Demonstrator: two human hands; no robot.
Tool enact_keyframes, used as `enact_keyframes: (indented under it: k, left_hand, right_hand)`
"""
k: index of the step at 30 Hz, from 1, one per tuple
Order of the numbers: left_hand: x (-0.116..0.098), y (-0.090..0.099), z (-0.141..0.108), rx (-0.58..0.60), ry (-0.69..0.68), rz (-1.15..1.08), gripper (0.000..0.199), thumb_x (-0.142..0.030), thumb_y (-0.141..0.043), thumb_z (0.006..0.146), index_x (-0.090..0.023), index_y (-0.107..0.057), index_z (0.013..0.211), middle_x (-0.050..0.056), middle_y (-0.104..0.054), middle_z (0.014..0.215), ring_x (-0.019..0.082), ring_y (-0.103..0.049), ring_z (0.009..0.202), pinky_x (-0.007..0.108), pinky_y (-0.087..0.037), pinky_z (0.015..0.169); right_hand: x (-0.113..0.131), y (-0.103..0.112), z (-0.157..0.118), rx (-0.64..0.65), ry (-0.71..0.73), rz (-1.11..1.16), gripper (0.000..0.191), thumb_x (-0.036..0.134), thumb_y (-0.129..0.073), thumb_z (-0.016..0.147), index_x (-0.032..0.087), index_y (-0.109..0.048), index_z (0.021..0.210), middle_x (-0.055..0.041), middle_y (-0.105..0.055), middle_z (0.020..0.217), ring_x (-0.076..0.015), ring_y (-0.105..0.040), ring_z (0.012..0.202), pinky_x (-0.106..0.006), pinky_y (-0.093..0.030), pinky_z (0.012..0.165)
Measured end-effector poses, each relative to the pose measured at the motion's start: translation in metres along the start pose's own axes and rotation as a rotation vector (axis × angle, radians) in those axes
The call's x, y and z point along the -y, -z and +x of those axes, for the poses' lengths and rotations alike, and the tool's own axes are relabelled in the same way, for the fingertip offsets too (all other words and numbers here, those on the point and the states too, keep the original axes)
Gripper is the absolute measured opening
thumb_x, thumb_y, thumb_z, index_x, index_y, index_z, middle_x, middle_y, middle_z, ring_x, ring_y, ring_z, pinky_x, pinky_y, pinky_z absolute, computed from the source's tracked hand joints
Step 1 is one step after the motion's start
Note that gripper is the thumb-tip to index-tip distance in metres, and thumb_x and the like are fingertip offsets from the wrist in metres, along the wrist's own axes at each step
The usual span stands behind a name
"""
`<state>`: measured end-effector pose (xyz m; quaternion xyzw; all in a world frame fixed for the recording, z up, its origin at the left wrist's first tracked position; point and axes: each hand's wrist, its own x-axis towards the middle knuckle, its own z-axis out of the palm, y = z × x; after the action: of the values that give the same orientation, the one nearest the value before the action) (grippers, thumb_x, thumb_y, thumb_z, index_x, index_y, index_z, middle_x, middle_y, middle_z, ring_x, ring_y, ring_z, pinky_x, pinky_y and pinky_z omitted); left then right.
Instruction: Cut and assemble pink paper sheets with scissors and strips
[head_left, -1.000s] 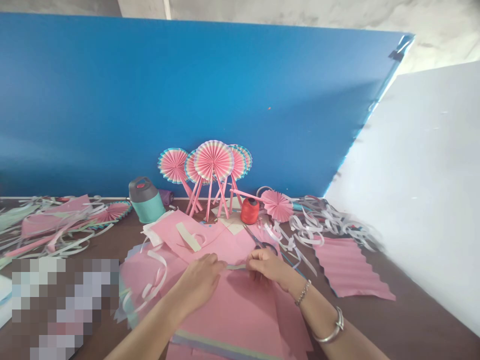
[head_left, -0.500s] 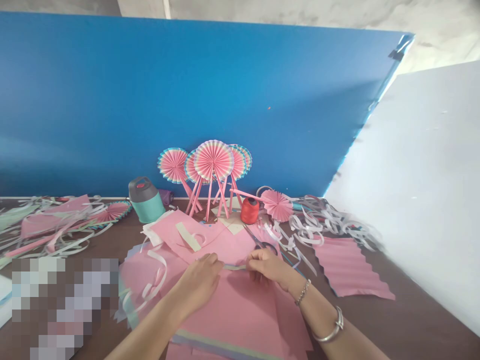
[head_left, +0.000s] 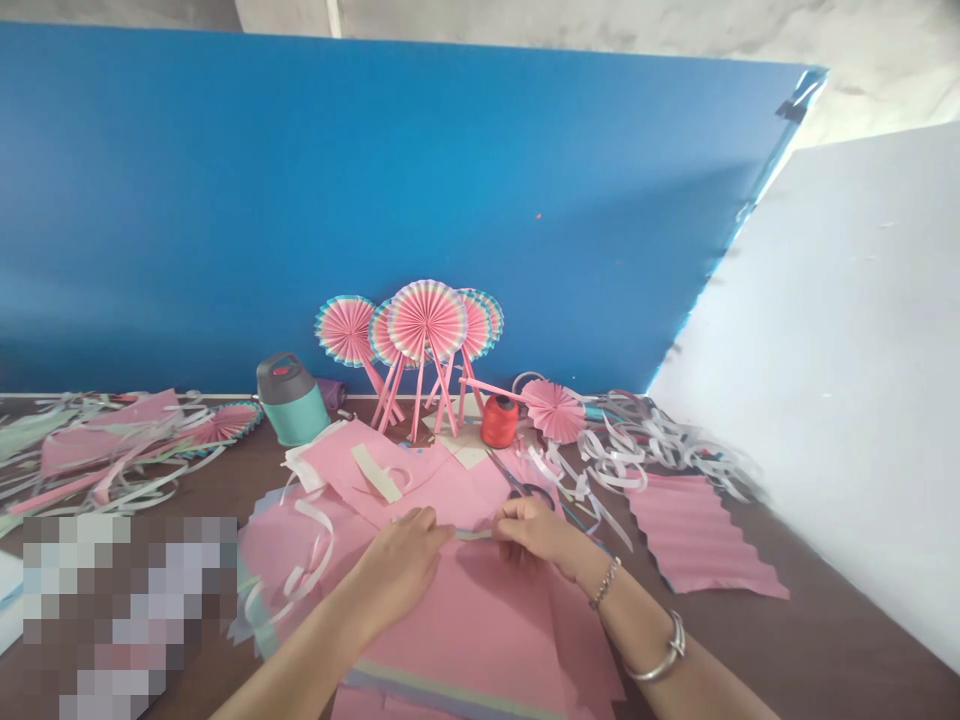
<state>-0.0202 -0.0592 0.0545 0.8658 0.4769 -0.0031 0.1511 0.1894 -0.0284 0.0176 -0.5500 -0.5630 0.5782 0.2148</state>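
A pink paper sheet (head_left: 487, 625) with pale green and lilac bands along its near edge lies in front of me. My left hand (head_left: 409, 560) is closed on the left part of its far edge, where a thin striped band shows. On the right part of the same edge, the fingers of my right hand (head_left: 529, 530) are pinched together. Just beyond my right hand lie dark-handled scissors (head_left: 531, 490), partly over pink paper. More pink sheets are spread beneath and beyond, with a pale strip (head_left: 376, 474) on top.
Several pleated pink paper fans (head_left: 427, 318) stand at the back by the blue panel (head_left: 450, 160). Near them are a teal container (head_left: 296, 415) and a red thread spool (head_left: 499, 422). Curled white strips (head_left: 660, 445) and a wavy pink sheet (head_left: 709, 535) lie right.
My left hand has shifted very slightly to the right along the paper edge. My right hand stays in nearly the same place.
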Motion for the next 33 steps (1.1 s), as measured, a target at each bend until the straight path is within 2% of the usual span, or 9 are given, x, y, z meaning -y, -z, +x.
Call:
enact_keyframes:
  k: [6, 10, 13, 17, 21, 26, 29, 33]
  left_hand:
    - [-0.004, -0.001, 0.0, 0.015, -0.016, 0.102, 0.047, 0.0, -0.033, 0.079, -0.021, -0.059, 0.112, 0.011, -0.055, 0.101, 0.024, -0.053, 0.089, 0.034, -0.043, 0.073]
    - [-0.006, -0.002, 0.0, 0.03, -0.014, 0.138, 0.045, 0.0, -0.033, 0.079, -0.019, -0.059, 0.111, 0.011, -0.054, 0.099, 0.024, -0.053, 0.09, 0.035, -0.044, 0.074]
    - [-0.008, -0.001, 0.0, 0.046, 0.002, 0.159, 0.044, 0.001, -0.033, 0.078, -0.018, -0.059, 0.109, 0.011, -0.054, 0.099, 0.025, -0.053, 0.091, 0.035, -0.044, 0.074]
    - [-0.009, 0.0, 0.0, 0.052, 0.001, 0.169, 0.044, 0.001, -0.033, 0.078, -0.018, -0.058, 0.109, 0.011, -0.054, 0.1, 0.024, -0.053, 0.091, 0.035, -0.046, 0.073]
    - [-0.007, -0.002, 0.0, 0.046, -0.009, 0.184, 0.044, 0.002, -0.035, 0.076, -0.018, -0.059, 0.107, 0.011, -0.054, 0.101, 0.024, -0.054, 0.091, 0.035, -0.047, 0.074]
    - [-0.002, -0.009, 0.001, 0.005, -0.02, 0.192, 0.044, 0.002, -0.034, 0.076, -0.019, -0.059, 0.105, 0.01, -0.054, 0.099, 0.024, -0.055, 0.091, 0.036, -0.048, 0.074]
    - [0.001, -0.014, 0.002, -0.004, -0.027, 0.201, 0.042, 0.001, -0.035, 0.076, -0.019, -0.059, 0.105, 0.01, -0.054, 0.099, 0.024, -0.055, 0.092, 0.036, -0.048, 0.073]
    - [0.001, -0.015, 0.003, -0.013, -0.045, 0.227, 0.04, 0.0, -0.035, 0.077, -0.018, -0.058, 0.103, 0.01, -0.055, 0.099, 0.026, -0.054, 0.093, 0.037, -0.047, 0.073]
  right_hand:
    - [0.001, 0.0, -0.002, -0.013, -0.033, -0.015, 0.013, 0.013, -0.047, 0.067, 0.017, -0.052, 0.056, 0.002, -0.06, 0.048, -0.0073, -0.053, 0.039, -0.014, -0.032, 0.034]
    - [-0.002, 0.003, -0.004, -0.036, -0.026, -0.045, 0.011, 0.013, -0.049, 0.066, 0.017, -0.053, 0.057, 0.0027, -0.059, 0.046, -0.0076, -0.053, 0.038, -0.015, -0.036, 0.034]
    - [-0.003, 0.007, -0.006, -0.044, -0.041, -0.148, 0.013, 0.014, -0.051, 0.066, 0.017, -0.052, 0.053, 0.0023, -0.058, 0.045, -0.0083, -0.054, 0.037, -0.015, -0.036, 0.034]
    - [0.002, 0.015, -0.013, -0.046, -0.105, -0.289, 0.012, 0.018, -0.052, 0.066, 0.017, -0.052, 0.055, 0.0002, -0.061, 0.049, -0.0092, -0.056, 0.038, -0.014, -0.026, 0.029]
    - [0.008, 0.025, -0.019, -0.049, -0.137, -0.376, 0.012, 0.019, -0.053, 0.065, 0.016, -0.053, 0.053, -0.0008, -0.063, 0.049, -0.0074, -0.052, 0.037, -0.014, -0.026, 0.03]
    - [0.008, 0.033, -0.021, -0.067, -0.149, -0.455, 0.019, 0.016, -0.055, 0.061, 0.018, -0.044, 0.045, 0.0025, -0.053, 0.038, -0.0083, -0.047, 0.032, -0.016, -0.027, 0.031]
    - [0.007, 0.035, -0.021, -0.044, -0.153, -0.436, 0.017, 0.013, -0.054, 0.06, 0.017, -0.048, 0.045, 0.001, -0.054, 0.039, -0.0106, -0.052, 0.034, -0.017, -0.03, 0.033]
    - [0.011, 0.034, -0.023, -0.004, -0.188, -0.439, 0.016, 0.013, -0.054, 0.061, 0.015, -0.054, 0.046, -0.0025, -0.059, 0.043, -0.0103, -0.053, 0.035, -0.016, -0.025, 0.031]
